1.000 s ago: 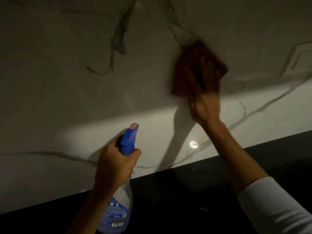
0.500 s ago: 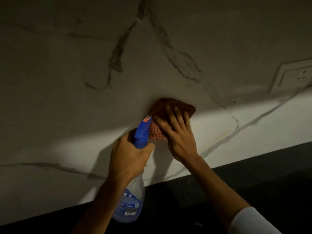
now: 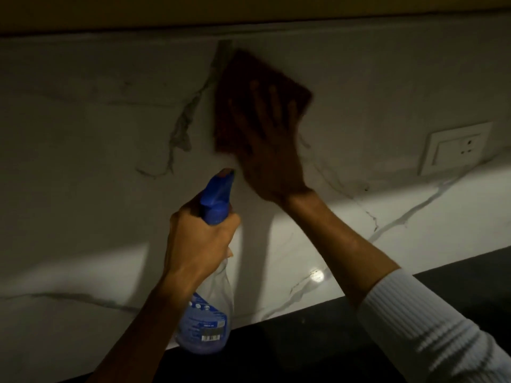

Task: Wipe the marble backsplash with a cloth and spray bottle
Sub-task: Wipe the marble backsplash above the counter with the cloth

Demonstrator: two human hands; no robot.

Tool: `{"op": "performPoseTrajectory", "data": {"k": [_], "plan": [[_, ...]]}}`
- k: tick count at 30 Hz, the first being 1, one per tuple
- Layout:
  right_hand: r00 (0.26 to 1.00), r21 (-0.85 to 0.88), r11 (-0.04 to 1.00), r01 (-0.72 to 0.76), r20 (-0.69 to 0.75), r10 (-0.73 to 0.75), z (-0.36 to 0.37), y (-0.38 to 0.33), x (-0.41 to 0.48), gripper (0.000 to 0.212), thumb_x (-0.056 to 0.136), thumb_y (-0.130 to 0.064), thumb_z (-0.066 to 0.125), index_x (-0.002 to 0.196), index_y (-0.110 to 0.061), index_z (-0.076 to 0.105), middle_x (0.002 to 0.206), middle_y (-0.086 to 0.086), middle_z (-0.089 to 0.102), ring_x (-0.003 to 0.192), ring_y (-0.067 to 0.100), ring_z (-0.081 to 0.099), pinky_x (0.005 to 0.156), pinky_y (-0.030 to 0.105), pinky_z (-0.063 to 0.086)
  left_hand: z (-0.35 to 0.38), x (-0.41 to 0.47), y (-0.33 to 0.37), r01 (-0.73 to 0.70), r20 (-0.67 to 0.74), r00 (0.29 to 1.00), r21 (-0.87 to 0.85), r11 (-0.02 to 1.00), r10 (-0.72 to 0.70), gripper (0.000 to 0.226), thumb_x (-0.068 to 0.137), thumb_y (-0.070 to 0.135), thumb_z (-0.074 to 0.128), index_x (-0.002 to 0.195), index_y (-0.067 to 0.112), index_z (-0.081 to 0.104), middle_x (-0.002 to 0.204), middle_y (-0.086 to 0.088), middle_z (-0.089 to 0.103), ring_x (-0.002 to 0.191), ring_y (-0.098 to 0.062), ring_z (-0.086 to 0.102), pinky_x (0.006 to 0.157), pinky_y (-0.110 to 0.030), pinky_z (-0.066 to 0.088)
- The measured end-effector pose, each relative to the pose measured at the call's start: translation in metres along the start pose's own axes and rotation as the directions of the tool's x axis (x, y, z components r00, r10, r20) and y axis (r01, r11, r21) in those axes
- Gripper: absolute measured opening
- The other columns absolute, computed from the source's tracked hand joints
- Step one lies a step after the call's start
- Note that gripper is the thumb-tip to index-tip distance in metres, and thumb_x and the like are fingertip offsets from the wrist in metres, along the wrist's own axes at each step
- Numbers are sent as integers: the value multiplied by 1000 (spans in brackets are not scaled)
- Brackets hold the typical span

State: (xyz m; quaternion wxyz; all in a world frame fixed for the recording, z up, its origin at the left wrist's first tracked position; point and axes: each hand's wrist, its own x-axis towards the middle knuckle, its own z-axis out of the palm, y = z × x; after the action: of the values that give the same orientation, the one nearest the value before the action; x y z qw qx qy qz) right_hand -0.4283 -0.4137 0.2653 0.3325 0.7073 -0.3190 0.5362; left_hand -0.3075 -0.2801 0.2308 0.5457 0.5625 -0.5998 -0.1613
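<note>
The white marble backsplash [image 3: 83, 167] with grey veins fills the view, dim above and lit lower down. My right hand [image 3: 272, 153] presses a reddish-brown cloth [image 3: 249, 84] flat against the marble high up, close under the top edge; fingers are spread over it and the cloth is motion-blurred. My left hand [image 3: 199, 241] grips the neck of a clear spray bottle [image 3: 207, 322] with a blue trigger head [image 3: 218, 197], held upright below and left of the cloth, nozzle toward the wall.
A white wall socket and switch plate [image 3: 456, 147] is set in the marble at the right. A dark countertop [image 3: 456, 275] runs along the bottom. A yellowish cabinet underside [image 3: 249, 9] borders the top.
My right hand has swept the cloth up from the lit middle band to the top of the backsplash. The spray bottle has stayed in my left hand, roughly in place.
</note>
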Motion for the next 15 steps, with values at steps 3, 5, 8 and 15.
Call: {"op": "performPoseTrajectory", "data": {"k": [3,5,8,15], "plan": [[947,7,954,300,116,-299,-4,-2,19,46,96,-23,50,141,-20,46,149,15,39,141,39,28,117,55,11,-1,2,-1,4,-20,1000,-26,1000,-5,20,79,5,63,62,1,53,45,-8,58,38,-11,60,43,-22,46],[961,-27,963,268,76,-265,-10,17,39,41,99,-24,46,140,-21,47,148,14,42,139,36,33,116,53,14,-2,3,0,2,-27,1000,-21,1000,-2,23,79,5,63,61,-3,50,51,-22,58,38,-18,62,40,-22,44],[993,-36,992,120,-15,-120,-22,53,47,40,99,-17,44,138,-16,50,144,16,46,136,37,37,116,52,17,-1,4,3,-14,-48,999,12,1000,15,29,77,4,63,54,3,45,51,-25,55,41,-24,62,35,-16,39],[849,175,877,-446,-227,477,-33,96,-21,43,97,-5,41,140,-6,45,149,24,35,140,44,26,106,64,32,9,6,4,-12,37,999,29,999,11,29,77,13,65,54,8,47,40,-5,53,41,-23,64,45,-32,47]]}}
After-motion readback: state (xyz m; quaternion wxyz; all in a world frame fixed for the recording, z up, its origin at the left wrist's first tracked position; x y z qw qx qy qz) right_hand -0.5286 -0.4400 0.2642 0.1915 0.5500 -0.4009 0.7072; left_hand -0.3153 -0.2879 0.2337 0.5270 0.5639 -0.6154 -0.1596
